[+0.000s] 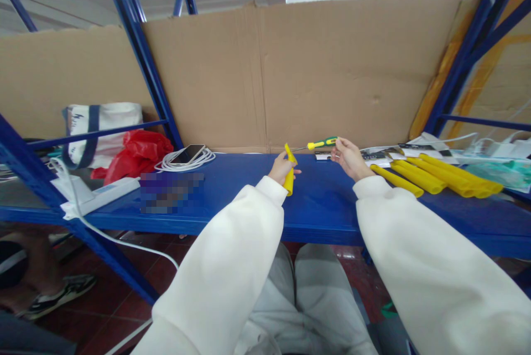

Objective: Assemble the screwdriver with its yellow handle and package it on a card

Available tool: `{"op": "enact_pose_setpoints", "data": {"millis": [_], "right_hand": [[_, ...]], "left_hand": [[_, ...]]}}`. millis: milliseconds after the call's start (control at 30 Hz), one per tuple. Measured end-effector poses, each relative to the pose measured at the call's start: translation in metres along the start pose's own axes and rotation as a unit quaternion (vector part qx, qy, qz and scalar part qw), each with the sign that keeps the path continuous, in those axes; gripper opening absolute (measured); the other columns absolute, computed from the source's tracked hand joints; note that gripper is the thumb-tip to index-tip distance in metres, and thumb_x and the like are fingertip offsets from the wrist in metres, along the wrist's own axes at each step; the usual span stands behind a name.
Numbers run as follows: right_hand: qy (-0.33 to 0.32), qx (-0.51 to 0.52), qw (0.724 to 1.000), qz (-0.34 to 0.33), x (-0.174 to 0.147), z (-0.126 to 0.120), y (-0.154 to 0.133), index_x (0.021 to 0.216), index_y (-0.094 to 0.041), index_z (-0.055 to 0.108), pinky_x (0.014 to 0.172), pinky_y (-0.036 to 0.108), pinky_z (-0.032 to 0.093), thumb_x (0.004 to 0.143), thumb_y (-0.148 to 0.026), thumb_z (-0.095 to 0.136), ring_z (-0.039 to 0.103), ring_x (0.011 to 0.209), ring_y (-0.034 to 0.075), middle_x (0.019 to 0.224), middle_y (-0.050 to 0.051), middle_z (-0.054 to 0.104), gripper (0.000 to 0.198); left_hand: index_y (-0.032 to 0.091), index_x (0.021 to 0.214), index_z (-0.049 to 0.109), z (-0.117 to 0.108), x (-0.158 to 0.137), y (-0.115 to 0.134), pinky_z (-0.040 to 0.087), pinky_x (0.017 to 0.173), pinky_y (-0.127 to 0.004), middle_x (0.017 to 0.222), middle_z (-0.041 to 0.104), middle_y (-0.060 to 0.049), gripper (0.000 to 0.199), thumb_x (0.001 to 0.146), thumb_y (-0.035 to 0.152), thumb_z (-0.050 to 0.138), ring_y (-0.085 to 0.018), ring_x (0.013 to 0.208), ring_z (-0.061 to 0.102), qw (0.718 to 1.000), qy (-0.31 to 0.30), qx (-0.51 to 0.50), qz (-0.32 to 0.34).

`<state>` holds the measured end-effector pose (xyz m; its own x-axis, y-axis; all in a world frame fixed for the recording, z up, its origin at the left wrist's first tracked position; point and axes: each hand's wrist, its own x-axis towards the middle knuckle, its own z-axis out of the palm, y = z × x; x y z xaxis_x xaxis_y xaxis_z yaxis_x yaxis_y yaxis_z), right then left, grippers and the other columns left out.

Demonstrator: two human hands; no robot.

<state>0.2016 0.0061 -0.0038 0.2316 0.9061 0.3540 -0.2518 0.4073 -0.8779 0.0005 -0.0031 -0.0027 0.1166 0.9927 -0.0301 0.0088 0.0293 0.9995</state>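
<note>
My left hand [281,167] is closed around a short yellow sleeve [289,182] held nearly upright above the blue shelf. In my right hand [349,157] is a screwdriver [322,144] with a green and yellow handle, gripped at the handle's end. Its thin shaft points left to the upper part of the yellow sleeve. Whether the tip touches or enters it, I cannot tell. Just right of my right hand several yellow tubes [418,177] lie side by side on the shelf.
The blue shelf [323,205] has a cardboard back panel [332,67]. Leftward lie a coiled white cable [166,165] with a phone [189,154], a red plastic bag [139,150], a white cloth bag [124,117] and a white power strip [103,196]. Another person's leg [39,266] shows lower left.
</note>
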Motion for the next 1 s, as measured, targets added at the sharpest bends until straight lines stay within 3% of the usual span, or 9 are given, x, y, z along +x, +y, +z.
{"op": "enact_pose_setpoints", "data": {"millis": [267,433,733,1000], "right_hand": [[0.031,-0.008,0.999,-0.006,0.0004,-0.0024,0.0030,0.074,-0.022,0.052,0.039,0.017,0.037,0.074,-0.048,0.083,0.047,0.042,0.007,0.054,-0.006,0.056,0.040],[0.034,-0.005,0.999,-0.007,0.0000,-0.0023,0.0017,0.081,-0.023,0.057,0.038,0.017,0.036,0.078,-0.045,0.079,0.047,0.041,0.008,0.050,-0.008,0.055,0.031],[-0.016,0.014,1.000,0.005,-0.0018,-0.0011,0.0000,0.085,-0.023,0.060,0.046,0.017,0.042,0.080,-0.036,0.079,0.051,0.048,0.007,0.058,-0.007,0.058,0.023],[0.022,-0.009,1.000,-0.009,-0.0004,-0.0029,0.0019,0.075,-0.023,0.053,0.042,0.016,0.039,0.073,-0.048,0.084,0.049,0.045,0.007,0.054,-0.008,0.054,0.040]], "left_hand": [[0.023,0.146,0.041,0.0004,0.0007,-0.0007,0.041,0.044,-0.017,0.123,0.062,-0.010,0.065,0.086,0.003,0.054,-0.006,0.058,0.062,1.000,-0.004,0.007,0.018],[0.024,0.141,0.045,0.0006,0.0010,0.0002,0.038,0.042,-0.014,0.120,0.063,-0.008,0.058,0.087,0.005,0.054,-0.005,0.058,0.060,0.999,-0.006,0.017,0.040],[0.024,0.138,0.048,-0.0011,0.0038,0.0008,0.040,0.044,-0.016,0.117,0.063,-0.008,0.055,0.087,0.004,0.055,-0.006,0.058,0.061,0.999,0.011,0.013,0.050],[0.024,0.139,0.046,-0.0015,0.0066,-0.0017,0.038,0.042,-0.014,0.119,0.064,-0.008,0.056,0.087,0.005,0.054,-0.006,0.058,0.061,0.999,0.002,0.020,0.051]]}}
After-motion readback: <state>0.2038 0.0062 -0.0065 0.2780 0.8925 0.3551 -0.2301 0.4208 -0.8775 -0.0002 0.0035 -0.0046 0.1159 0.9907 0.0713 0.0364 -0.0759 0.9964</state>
